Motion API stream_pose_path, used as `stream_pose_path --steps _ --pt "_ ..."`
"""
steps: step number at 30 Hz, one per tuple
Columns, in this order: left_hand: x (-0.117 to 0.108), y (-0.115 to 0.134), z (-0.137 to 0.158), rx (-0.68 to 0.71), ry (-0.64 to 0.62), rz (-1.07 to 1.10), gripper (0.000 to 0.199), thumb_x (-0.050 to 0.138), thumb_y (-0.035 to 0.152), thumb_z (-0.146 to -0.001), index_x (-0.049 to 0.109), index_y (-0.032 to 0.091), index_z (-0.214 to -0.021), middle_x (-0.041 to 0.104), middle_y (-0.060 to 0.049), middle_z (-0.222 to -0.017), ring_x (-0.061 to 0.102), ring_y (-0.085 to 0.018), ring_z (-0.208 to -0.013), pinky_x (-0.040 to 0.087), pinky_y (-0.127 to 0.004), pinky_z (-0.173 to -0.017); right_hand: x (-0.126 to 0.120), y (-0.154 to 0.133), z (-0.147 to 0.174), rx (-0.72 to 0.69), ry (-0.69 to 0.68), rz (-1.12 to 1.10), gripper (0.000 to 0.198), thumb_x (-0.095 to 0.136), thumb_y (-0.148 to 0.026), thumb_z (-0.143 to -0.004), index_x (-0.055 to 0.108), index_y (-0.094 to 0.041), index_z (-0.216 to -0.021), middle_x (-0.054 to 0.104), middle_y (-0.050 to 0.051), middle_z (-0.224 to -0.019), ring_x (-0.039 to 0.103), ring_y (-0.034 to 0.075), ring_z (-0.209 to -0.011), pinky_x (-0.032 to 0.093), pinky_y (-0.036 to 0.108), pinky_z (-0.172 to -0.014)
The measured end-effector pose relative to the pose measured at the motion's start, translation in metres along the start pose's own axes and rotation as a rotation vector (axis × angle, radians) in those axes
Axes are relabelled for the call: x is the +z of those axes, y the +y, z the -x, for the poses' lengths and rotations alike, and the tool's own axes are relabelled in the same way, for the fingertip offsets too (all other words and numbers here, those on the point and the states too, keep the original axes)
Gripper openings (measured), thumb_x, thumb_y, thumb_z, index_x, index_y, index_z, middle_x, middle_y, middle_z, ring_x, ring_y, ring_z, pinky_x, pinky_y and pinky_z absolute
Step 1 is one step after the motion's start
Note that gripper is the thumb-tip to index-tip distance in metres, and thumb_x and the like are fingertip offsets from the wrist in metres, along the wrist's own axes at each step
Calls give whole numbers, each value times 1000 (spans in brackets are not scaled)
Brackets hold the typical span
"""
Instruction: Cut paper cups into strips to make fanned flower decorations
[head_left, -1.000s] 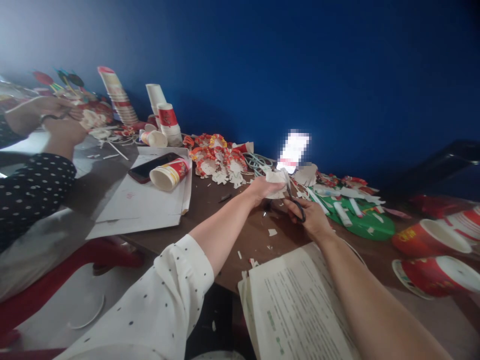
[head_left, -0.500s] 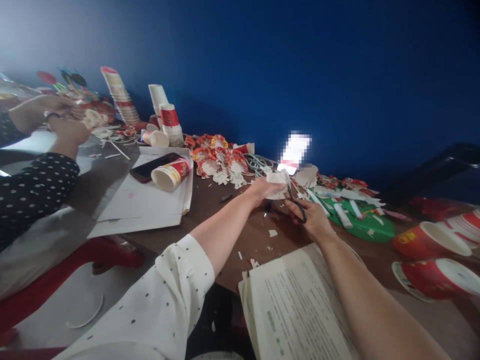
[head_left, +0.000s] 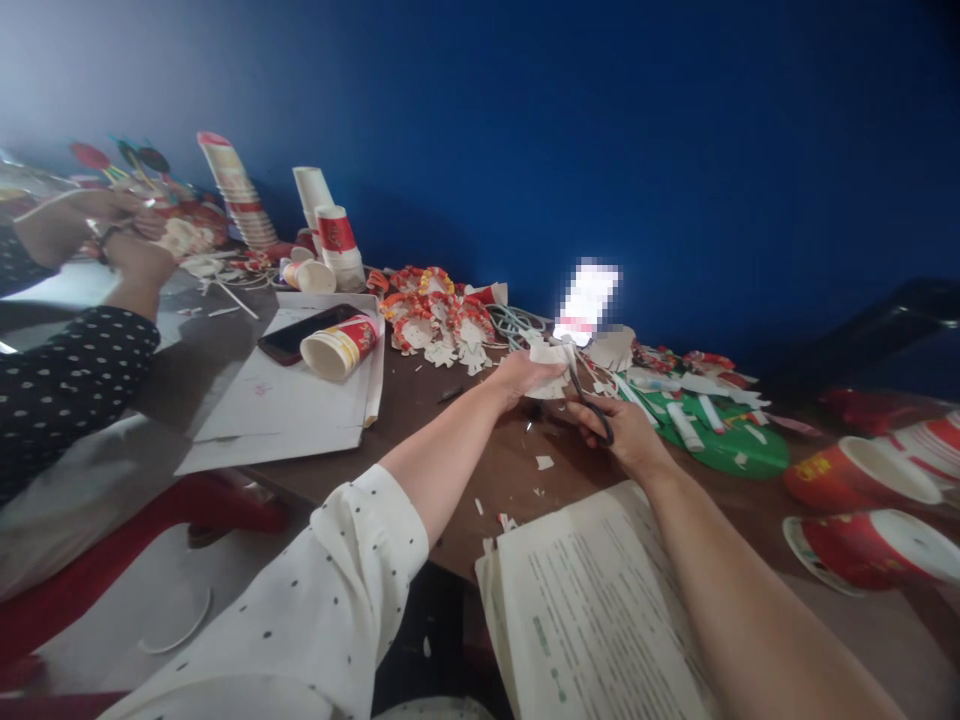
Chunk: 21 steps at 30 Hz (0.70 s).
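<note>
The head view shows me the white paper piece (head_left: 545,382) held over the worktop (head_left: 416,425), left of the green disc (head_left: 761,458). My left hand (head_left: 523,378) pinches it, presumably to steady it for the scissors (head_left: 582,390); my right hand (head_left: 631,437) curls round their dark handles, blades at the paper. It looks thin yet stiff. Farther left of the disc lie ragged-fringed, red-and-white paper cut-outs (head_left: 414,332); nearer me than the disc, flat printed sheets (head_left: 592,600); to its right, smooth red paper cups (head_left: 829,482), seemingly tipped over.

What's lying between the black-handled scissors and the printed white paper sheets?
Head view: small white paper scraps lie on the brown tabletop between the scissors and sheets.
</note>
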<state>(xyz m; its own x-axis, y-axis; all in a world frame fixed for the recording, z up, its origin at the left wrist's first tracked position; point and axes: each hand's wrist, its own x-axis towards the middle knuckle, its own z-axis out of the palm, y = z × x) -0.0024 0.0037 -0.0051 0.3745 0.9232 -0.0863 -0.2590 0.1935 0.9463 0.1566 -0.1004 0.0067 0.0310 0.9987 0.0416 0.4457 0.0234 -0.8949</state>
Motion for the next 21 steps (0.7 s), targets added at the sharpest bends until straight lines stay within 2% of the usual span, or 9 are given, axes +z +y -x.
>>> stream_pose_path --steps 4,12,17,21 --pt "-2 1 -1 -12 -47 -45 26 83 23 -62 73 11 -83 72 -10 -85 67 -20 -78 52 -39 -88 -1 1 0 -8 -21 -1 43 71 -58 -77 71 -15 -77 58 -1 -55 49 10 -46 35 25 -47" --pt "-3 -1 -1 -17 -53 6 35 87 25 -57 73 10 -85 73 -11 -88 68 -20 -78 51 -40 -89 1 6 -3 -2 -17 -44 45 72 -59 -75 71 -15 -76 56 -1 -53 46 10 -45 33 24 -44" --pt "-3 1 -1 -52 -59 79 43 92 25 -47 73 10 -83 74 -10 -83 69 -20 -77 51 -40 -88 0 9 -5 -3 3 -63 48 74 -61 -72 74 -15 -86 56 -1 -54 48 11 -47 35 24 -43" --pt "-3 5 3 -63 -64 90 44 93 25 -46 73 10 -82 73 -10 -81 68 -20 -76 50 -41 -90 -5 8 -5 4 -32 -28 46 72 -60 -74 73 -14 -80 54 0 -53 47 10 -47 34 23 -43"
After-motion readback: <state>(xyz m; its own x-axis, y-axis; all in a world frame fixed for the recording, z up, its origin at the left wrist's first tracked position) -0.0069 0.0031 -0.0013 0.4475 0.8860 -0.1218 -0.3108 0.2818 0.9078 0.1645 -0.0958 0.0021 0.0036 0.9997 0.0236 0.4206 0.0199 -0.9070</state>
